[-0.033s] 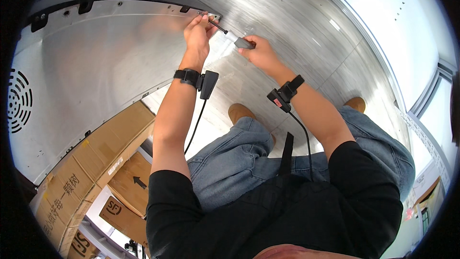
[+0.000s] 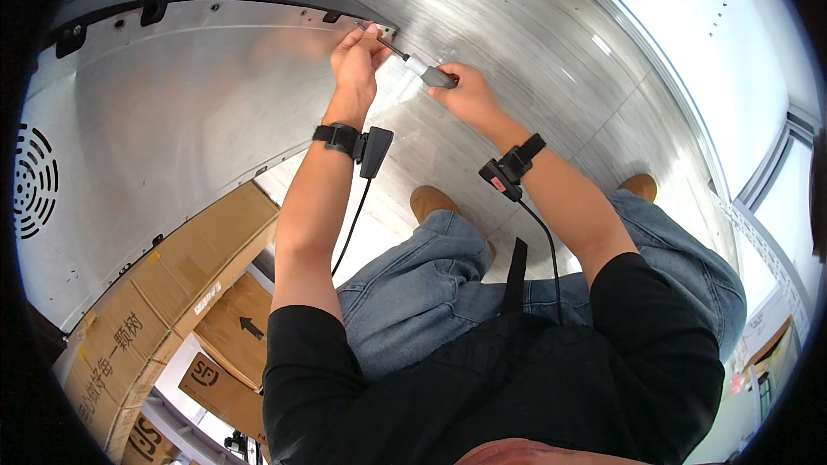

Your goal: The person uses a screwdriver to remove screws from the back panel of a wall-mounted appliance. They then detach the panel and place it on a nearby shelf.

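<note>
A screwdriver [image 2: 417,65] with a grey and white handle and a dark metal shaft slants between my two hands. My right hand [image 2: 469,96] is closed around the handle end. Near the far corner of a large metal panel [image 2: 207,95], my left hand [image 2: 355,65] has its fingers pinched about the front of the shaft. The shaft's tip reaches the panel's edge by small holes; whether a screw sits there is too small to tell. The panel has dark notches along its far edge and round vent slots at the left.
Cardboard boxes [image 2: 228,327] stand below the panel at the lower left. Grey wood-look floor [image 2: 517,26] lies beyond my hands, with a white cabinet-like surface [image 2: 715,60] at the right. Black devices with cables [image 2: 373,153] are strapped to both my wrists.
</note>
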Demonstrator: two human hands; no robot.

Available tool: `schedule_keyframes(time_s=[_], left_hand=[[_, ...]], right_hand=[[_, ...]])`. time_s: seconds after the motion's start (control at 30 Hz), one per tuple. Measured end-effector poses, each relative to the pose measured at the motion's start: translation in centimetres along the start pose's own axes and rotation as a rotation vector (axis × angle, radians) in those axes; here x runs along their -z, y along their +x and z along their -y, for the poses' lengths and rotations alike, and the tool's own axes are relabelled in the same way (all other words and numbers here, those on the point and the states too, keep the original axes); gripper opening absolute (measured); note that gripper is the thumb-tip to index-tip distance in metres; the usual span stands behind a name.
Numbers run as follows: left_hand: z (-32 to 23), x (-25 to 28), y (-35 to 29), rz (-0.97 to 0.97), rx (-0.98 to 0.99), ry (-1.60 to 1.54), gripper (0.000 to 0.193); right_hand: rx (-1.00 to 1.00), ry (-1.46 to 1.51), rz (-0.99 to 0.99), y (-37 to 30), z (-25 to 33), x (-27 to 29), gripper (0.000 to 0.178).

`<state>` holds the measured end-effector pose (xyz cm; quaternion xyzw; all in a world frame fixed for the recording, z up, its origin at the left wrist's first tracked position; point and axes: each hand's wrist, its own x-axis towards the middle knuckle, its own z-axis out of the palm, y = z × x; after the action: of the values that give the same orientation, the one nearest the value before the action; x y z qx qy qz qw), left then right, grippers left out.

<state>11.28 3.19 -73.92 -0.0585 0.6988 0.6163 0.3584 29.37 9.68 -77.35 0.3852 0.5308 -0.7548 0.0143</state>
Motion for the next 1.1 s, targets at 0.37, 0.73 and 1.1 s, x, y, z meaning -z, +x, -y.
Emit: schedule_keyframes(time_s=[0.37,0.73,1.1], left_hand=[[0.6,-0.1,0.6,-0.041,-0.037,0.075,0.010],[0.5,-0.1,0.0,0.019,-0.085,0.062,0.012],[0.3,-0.5,0.3,-0.050,-0.066,0.130,0.008]], right_hand=[[-0.137,0.300,0.198,0.5,-1.0,1.2,0.039],[-0.156,0.239,0.098,0.7,-0.7,0.8,0.040],[-0.032,0.136,0.059,1.0,-1.8,0.2,0.041]])
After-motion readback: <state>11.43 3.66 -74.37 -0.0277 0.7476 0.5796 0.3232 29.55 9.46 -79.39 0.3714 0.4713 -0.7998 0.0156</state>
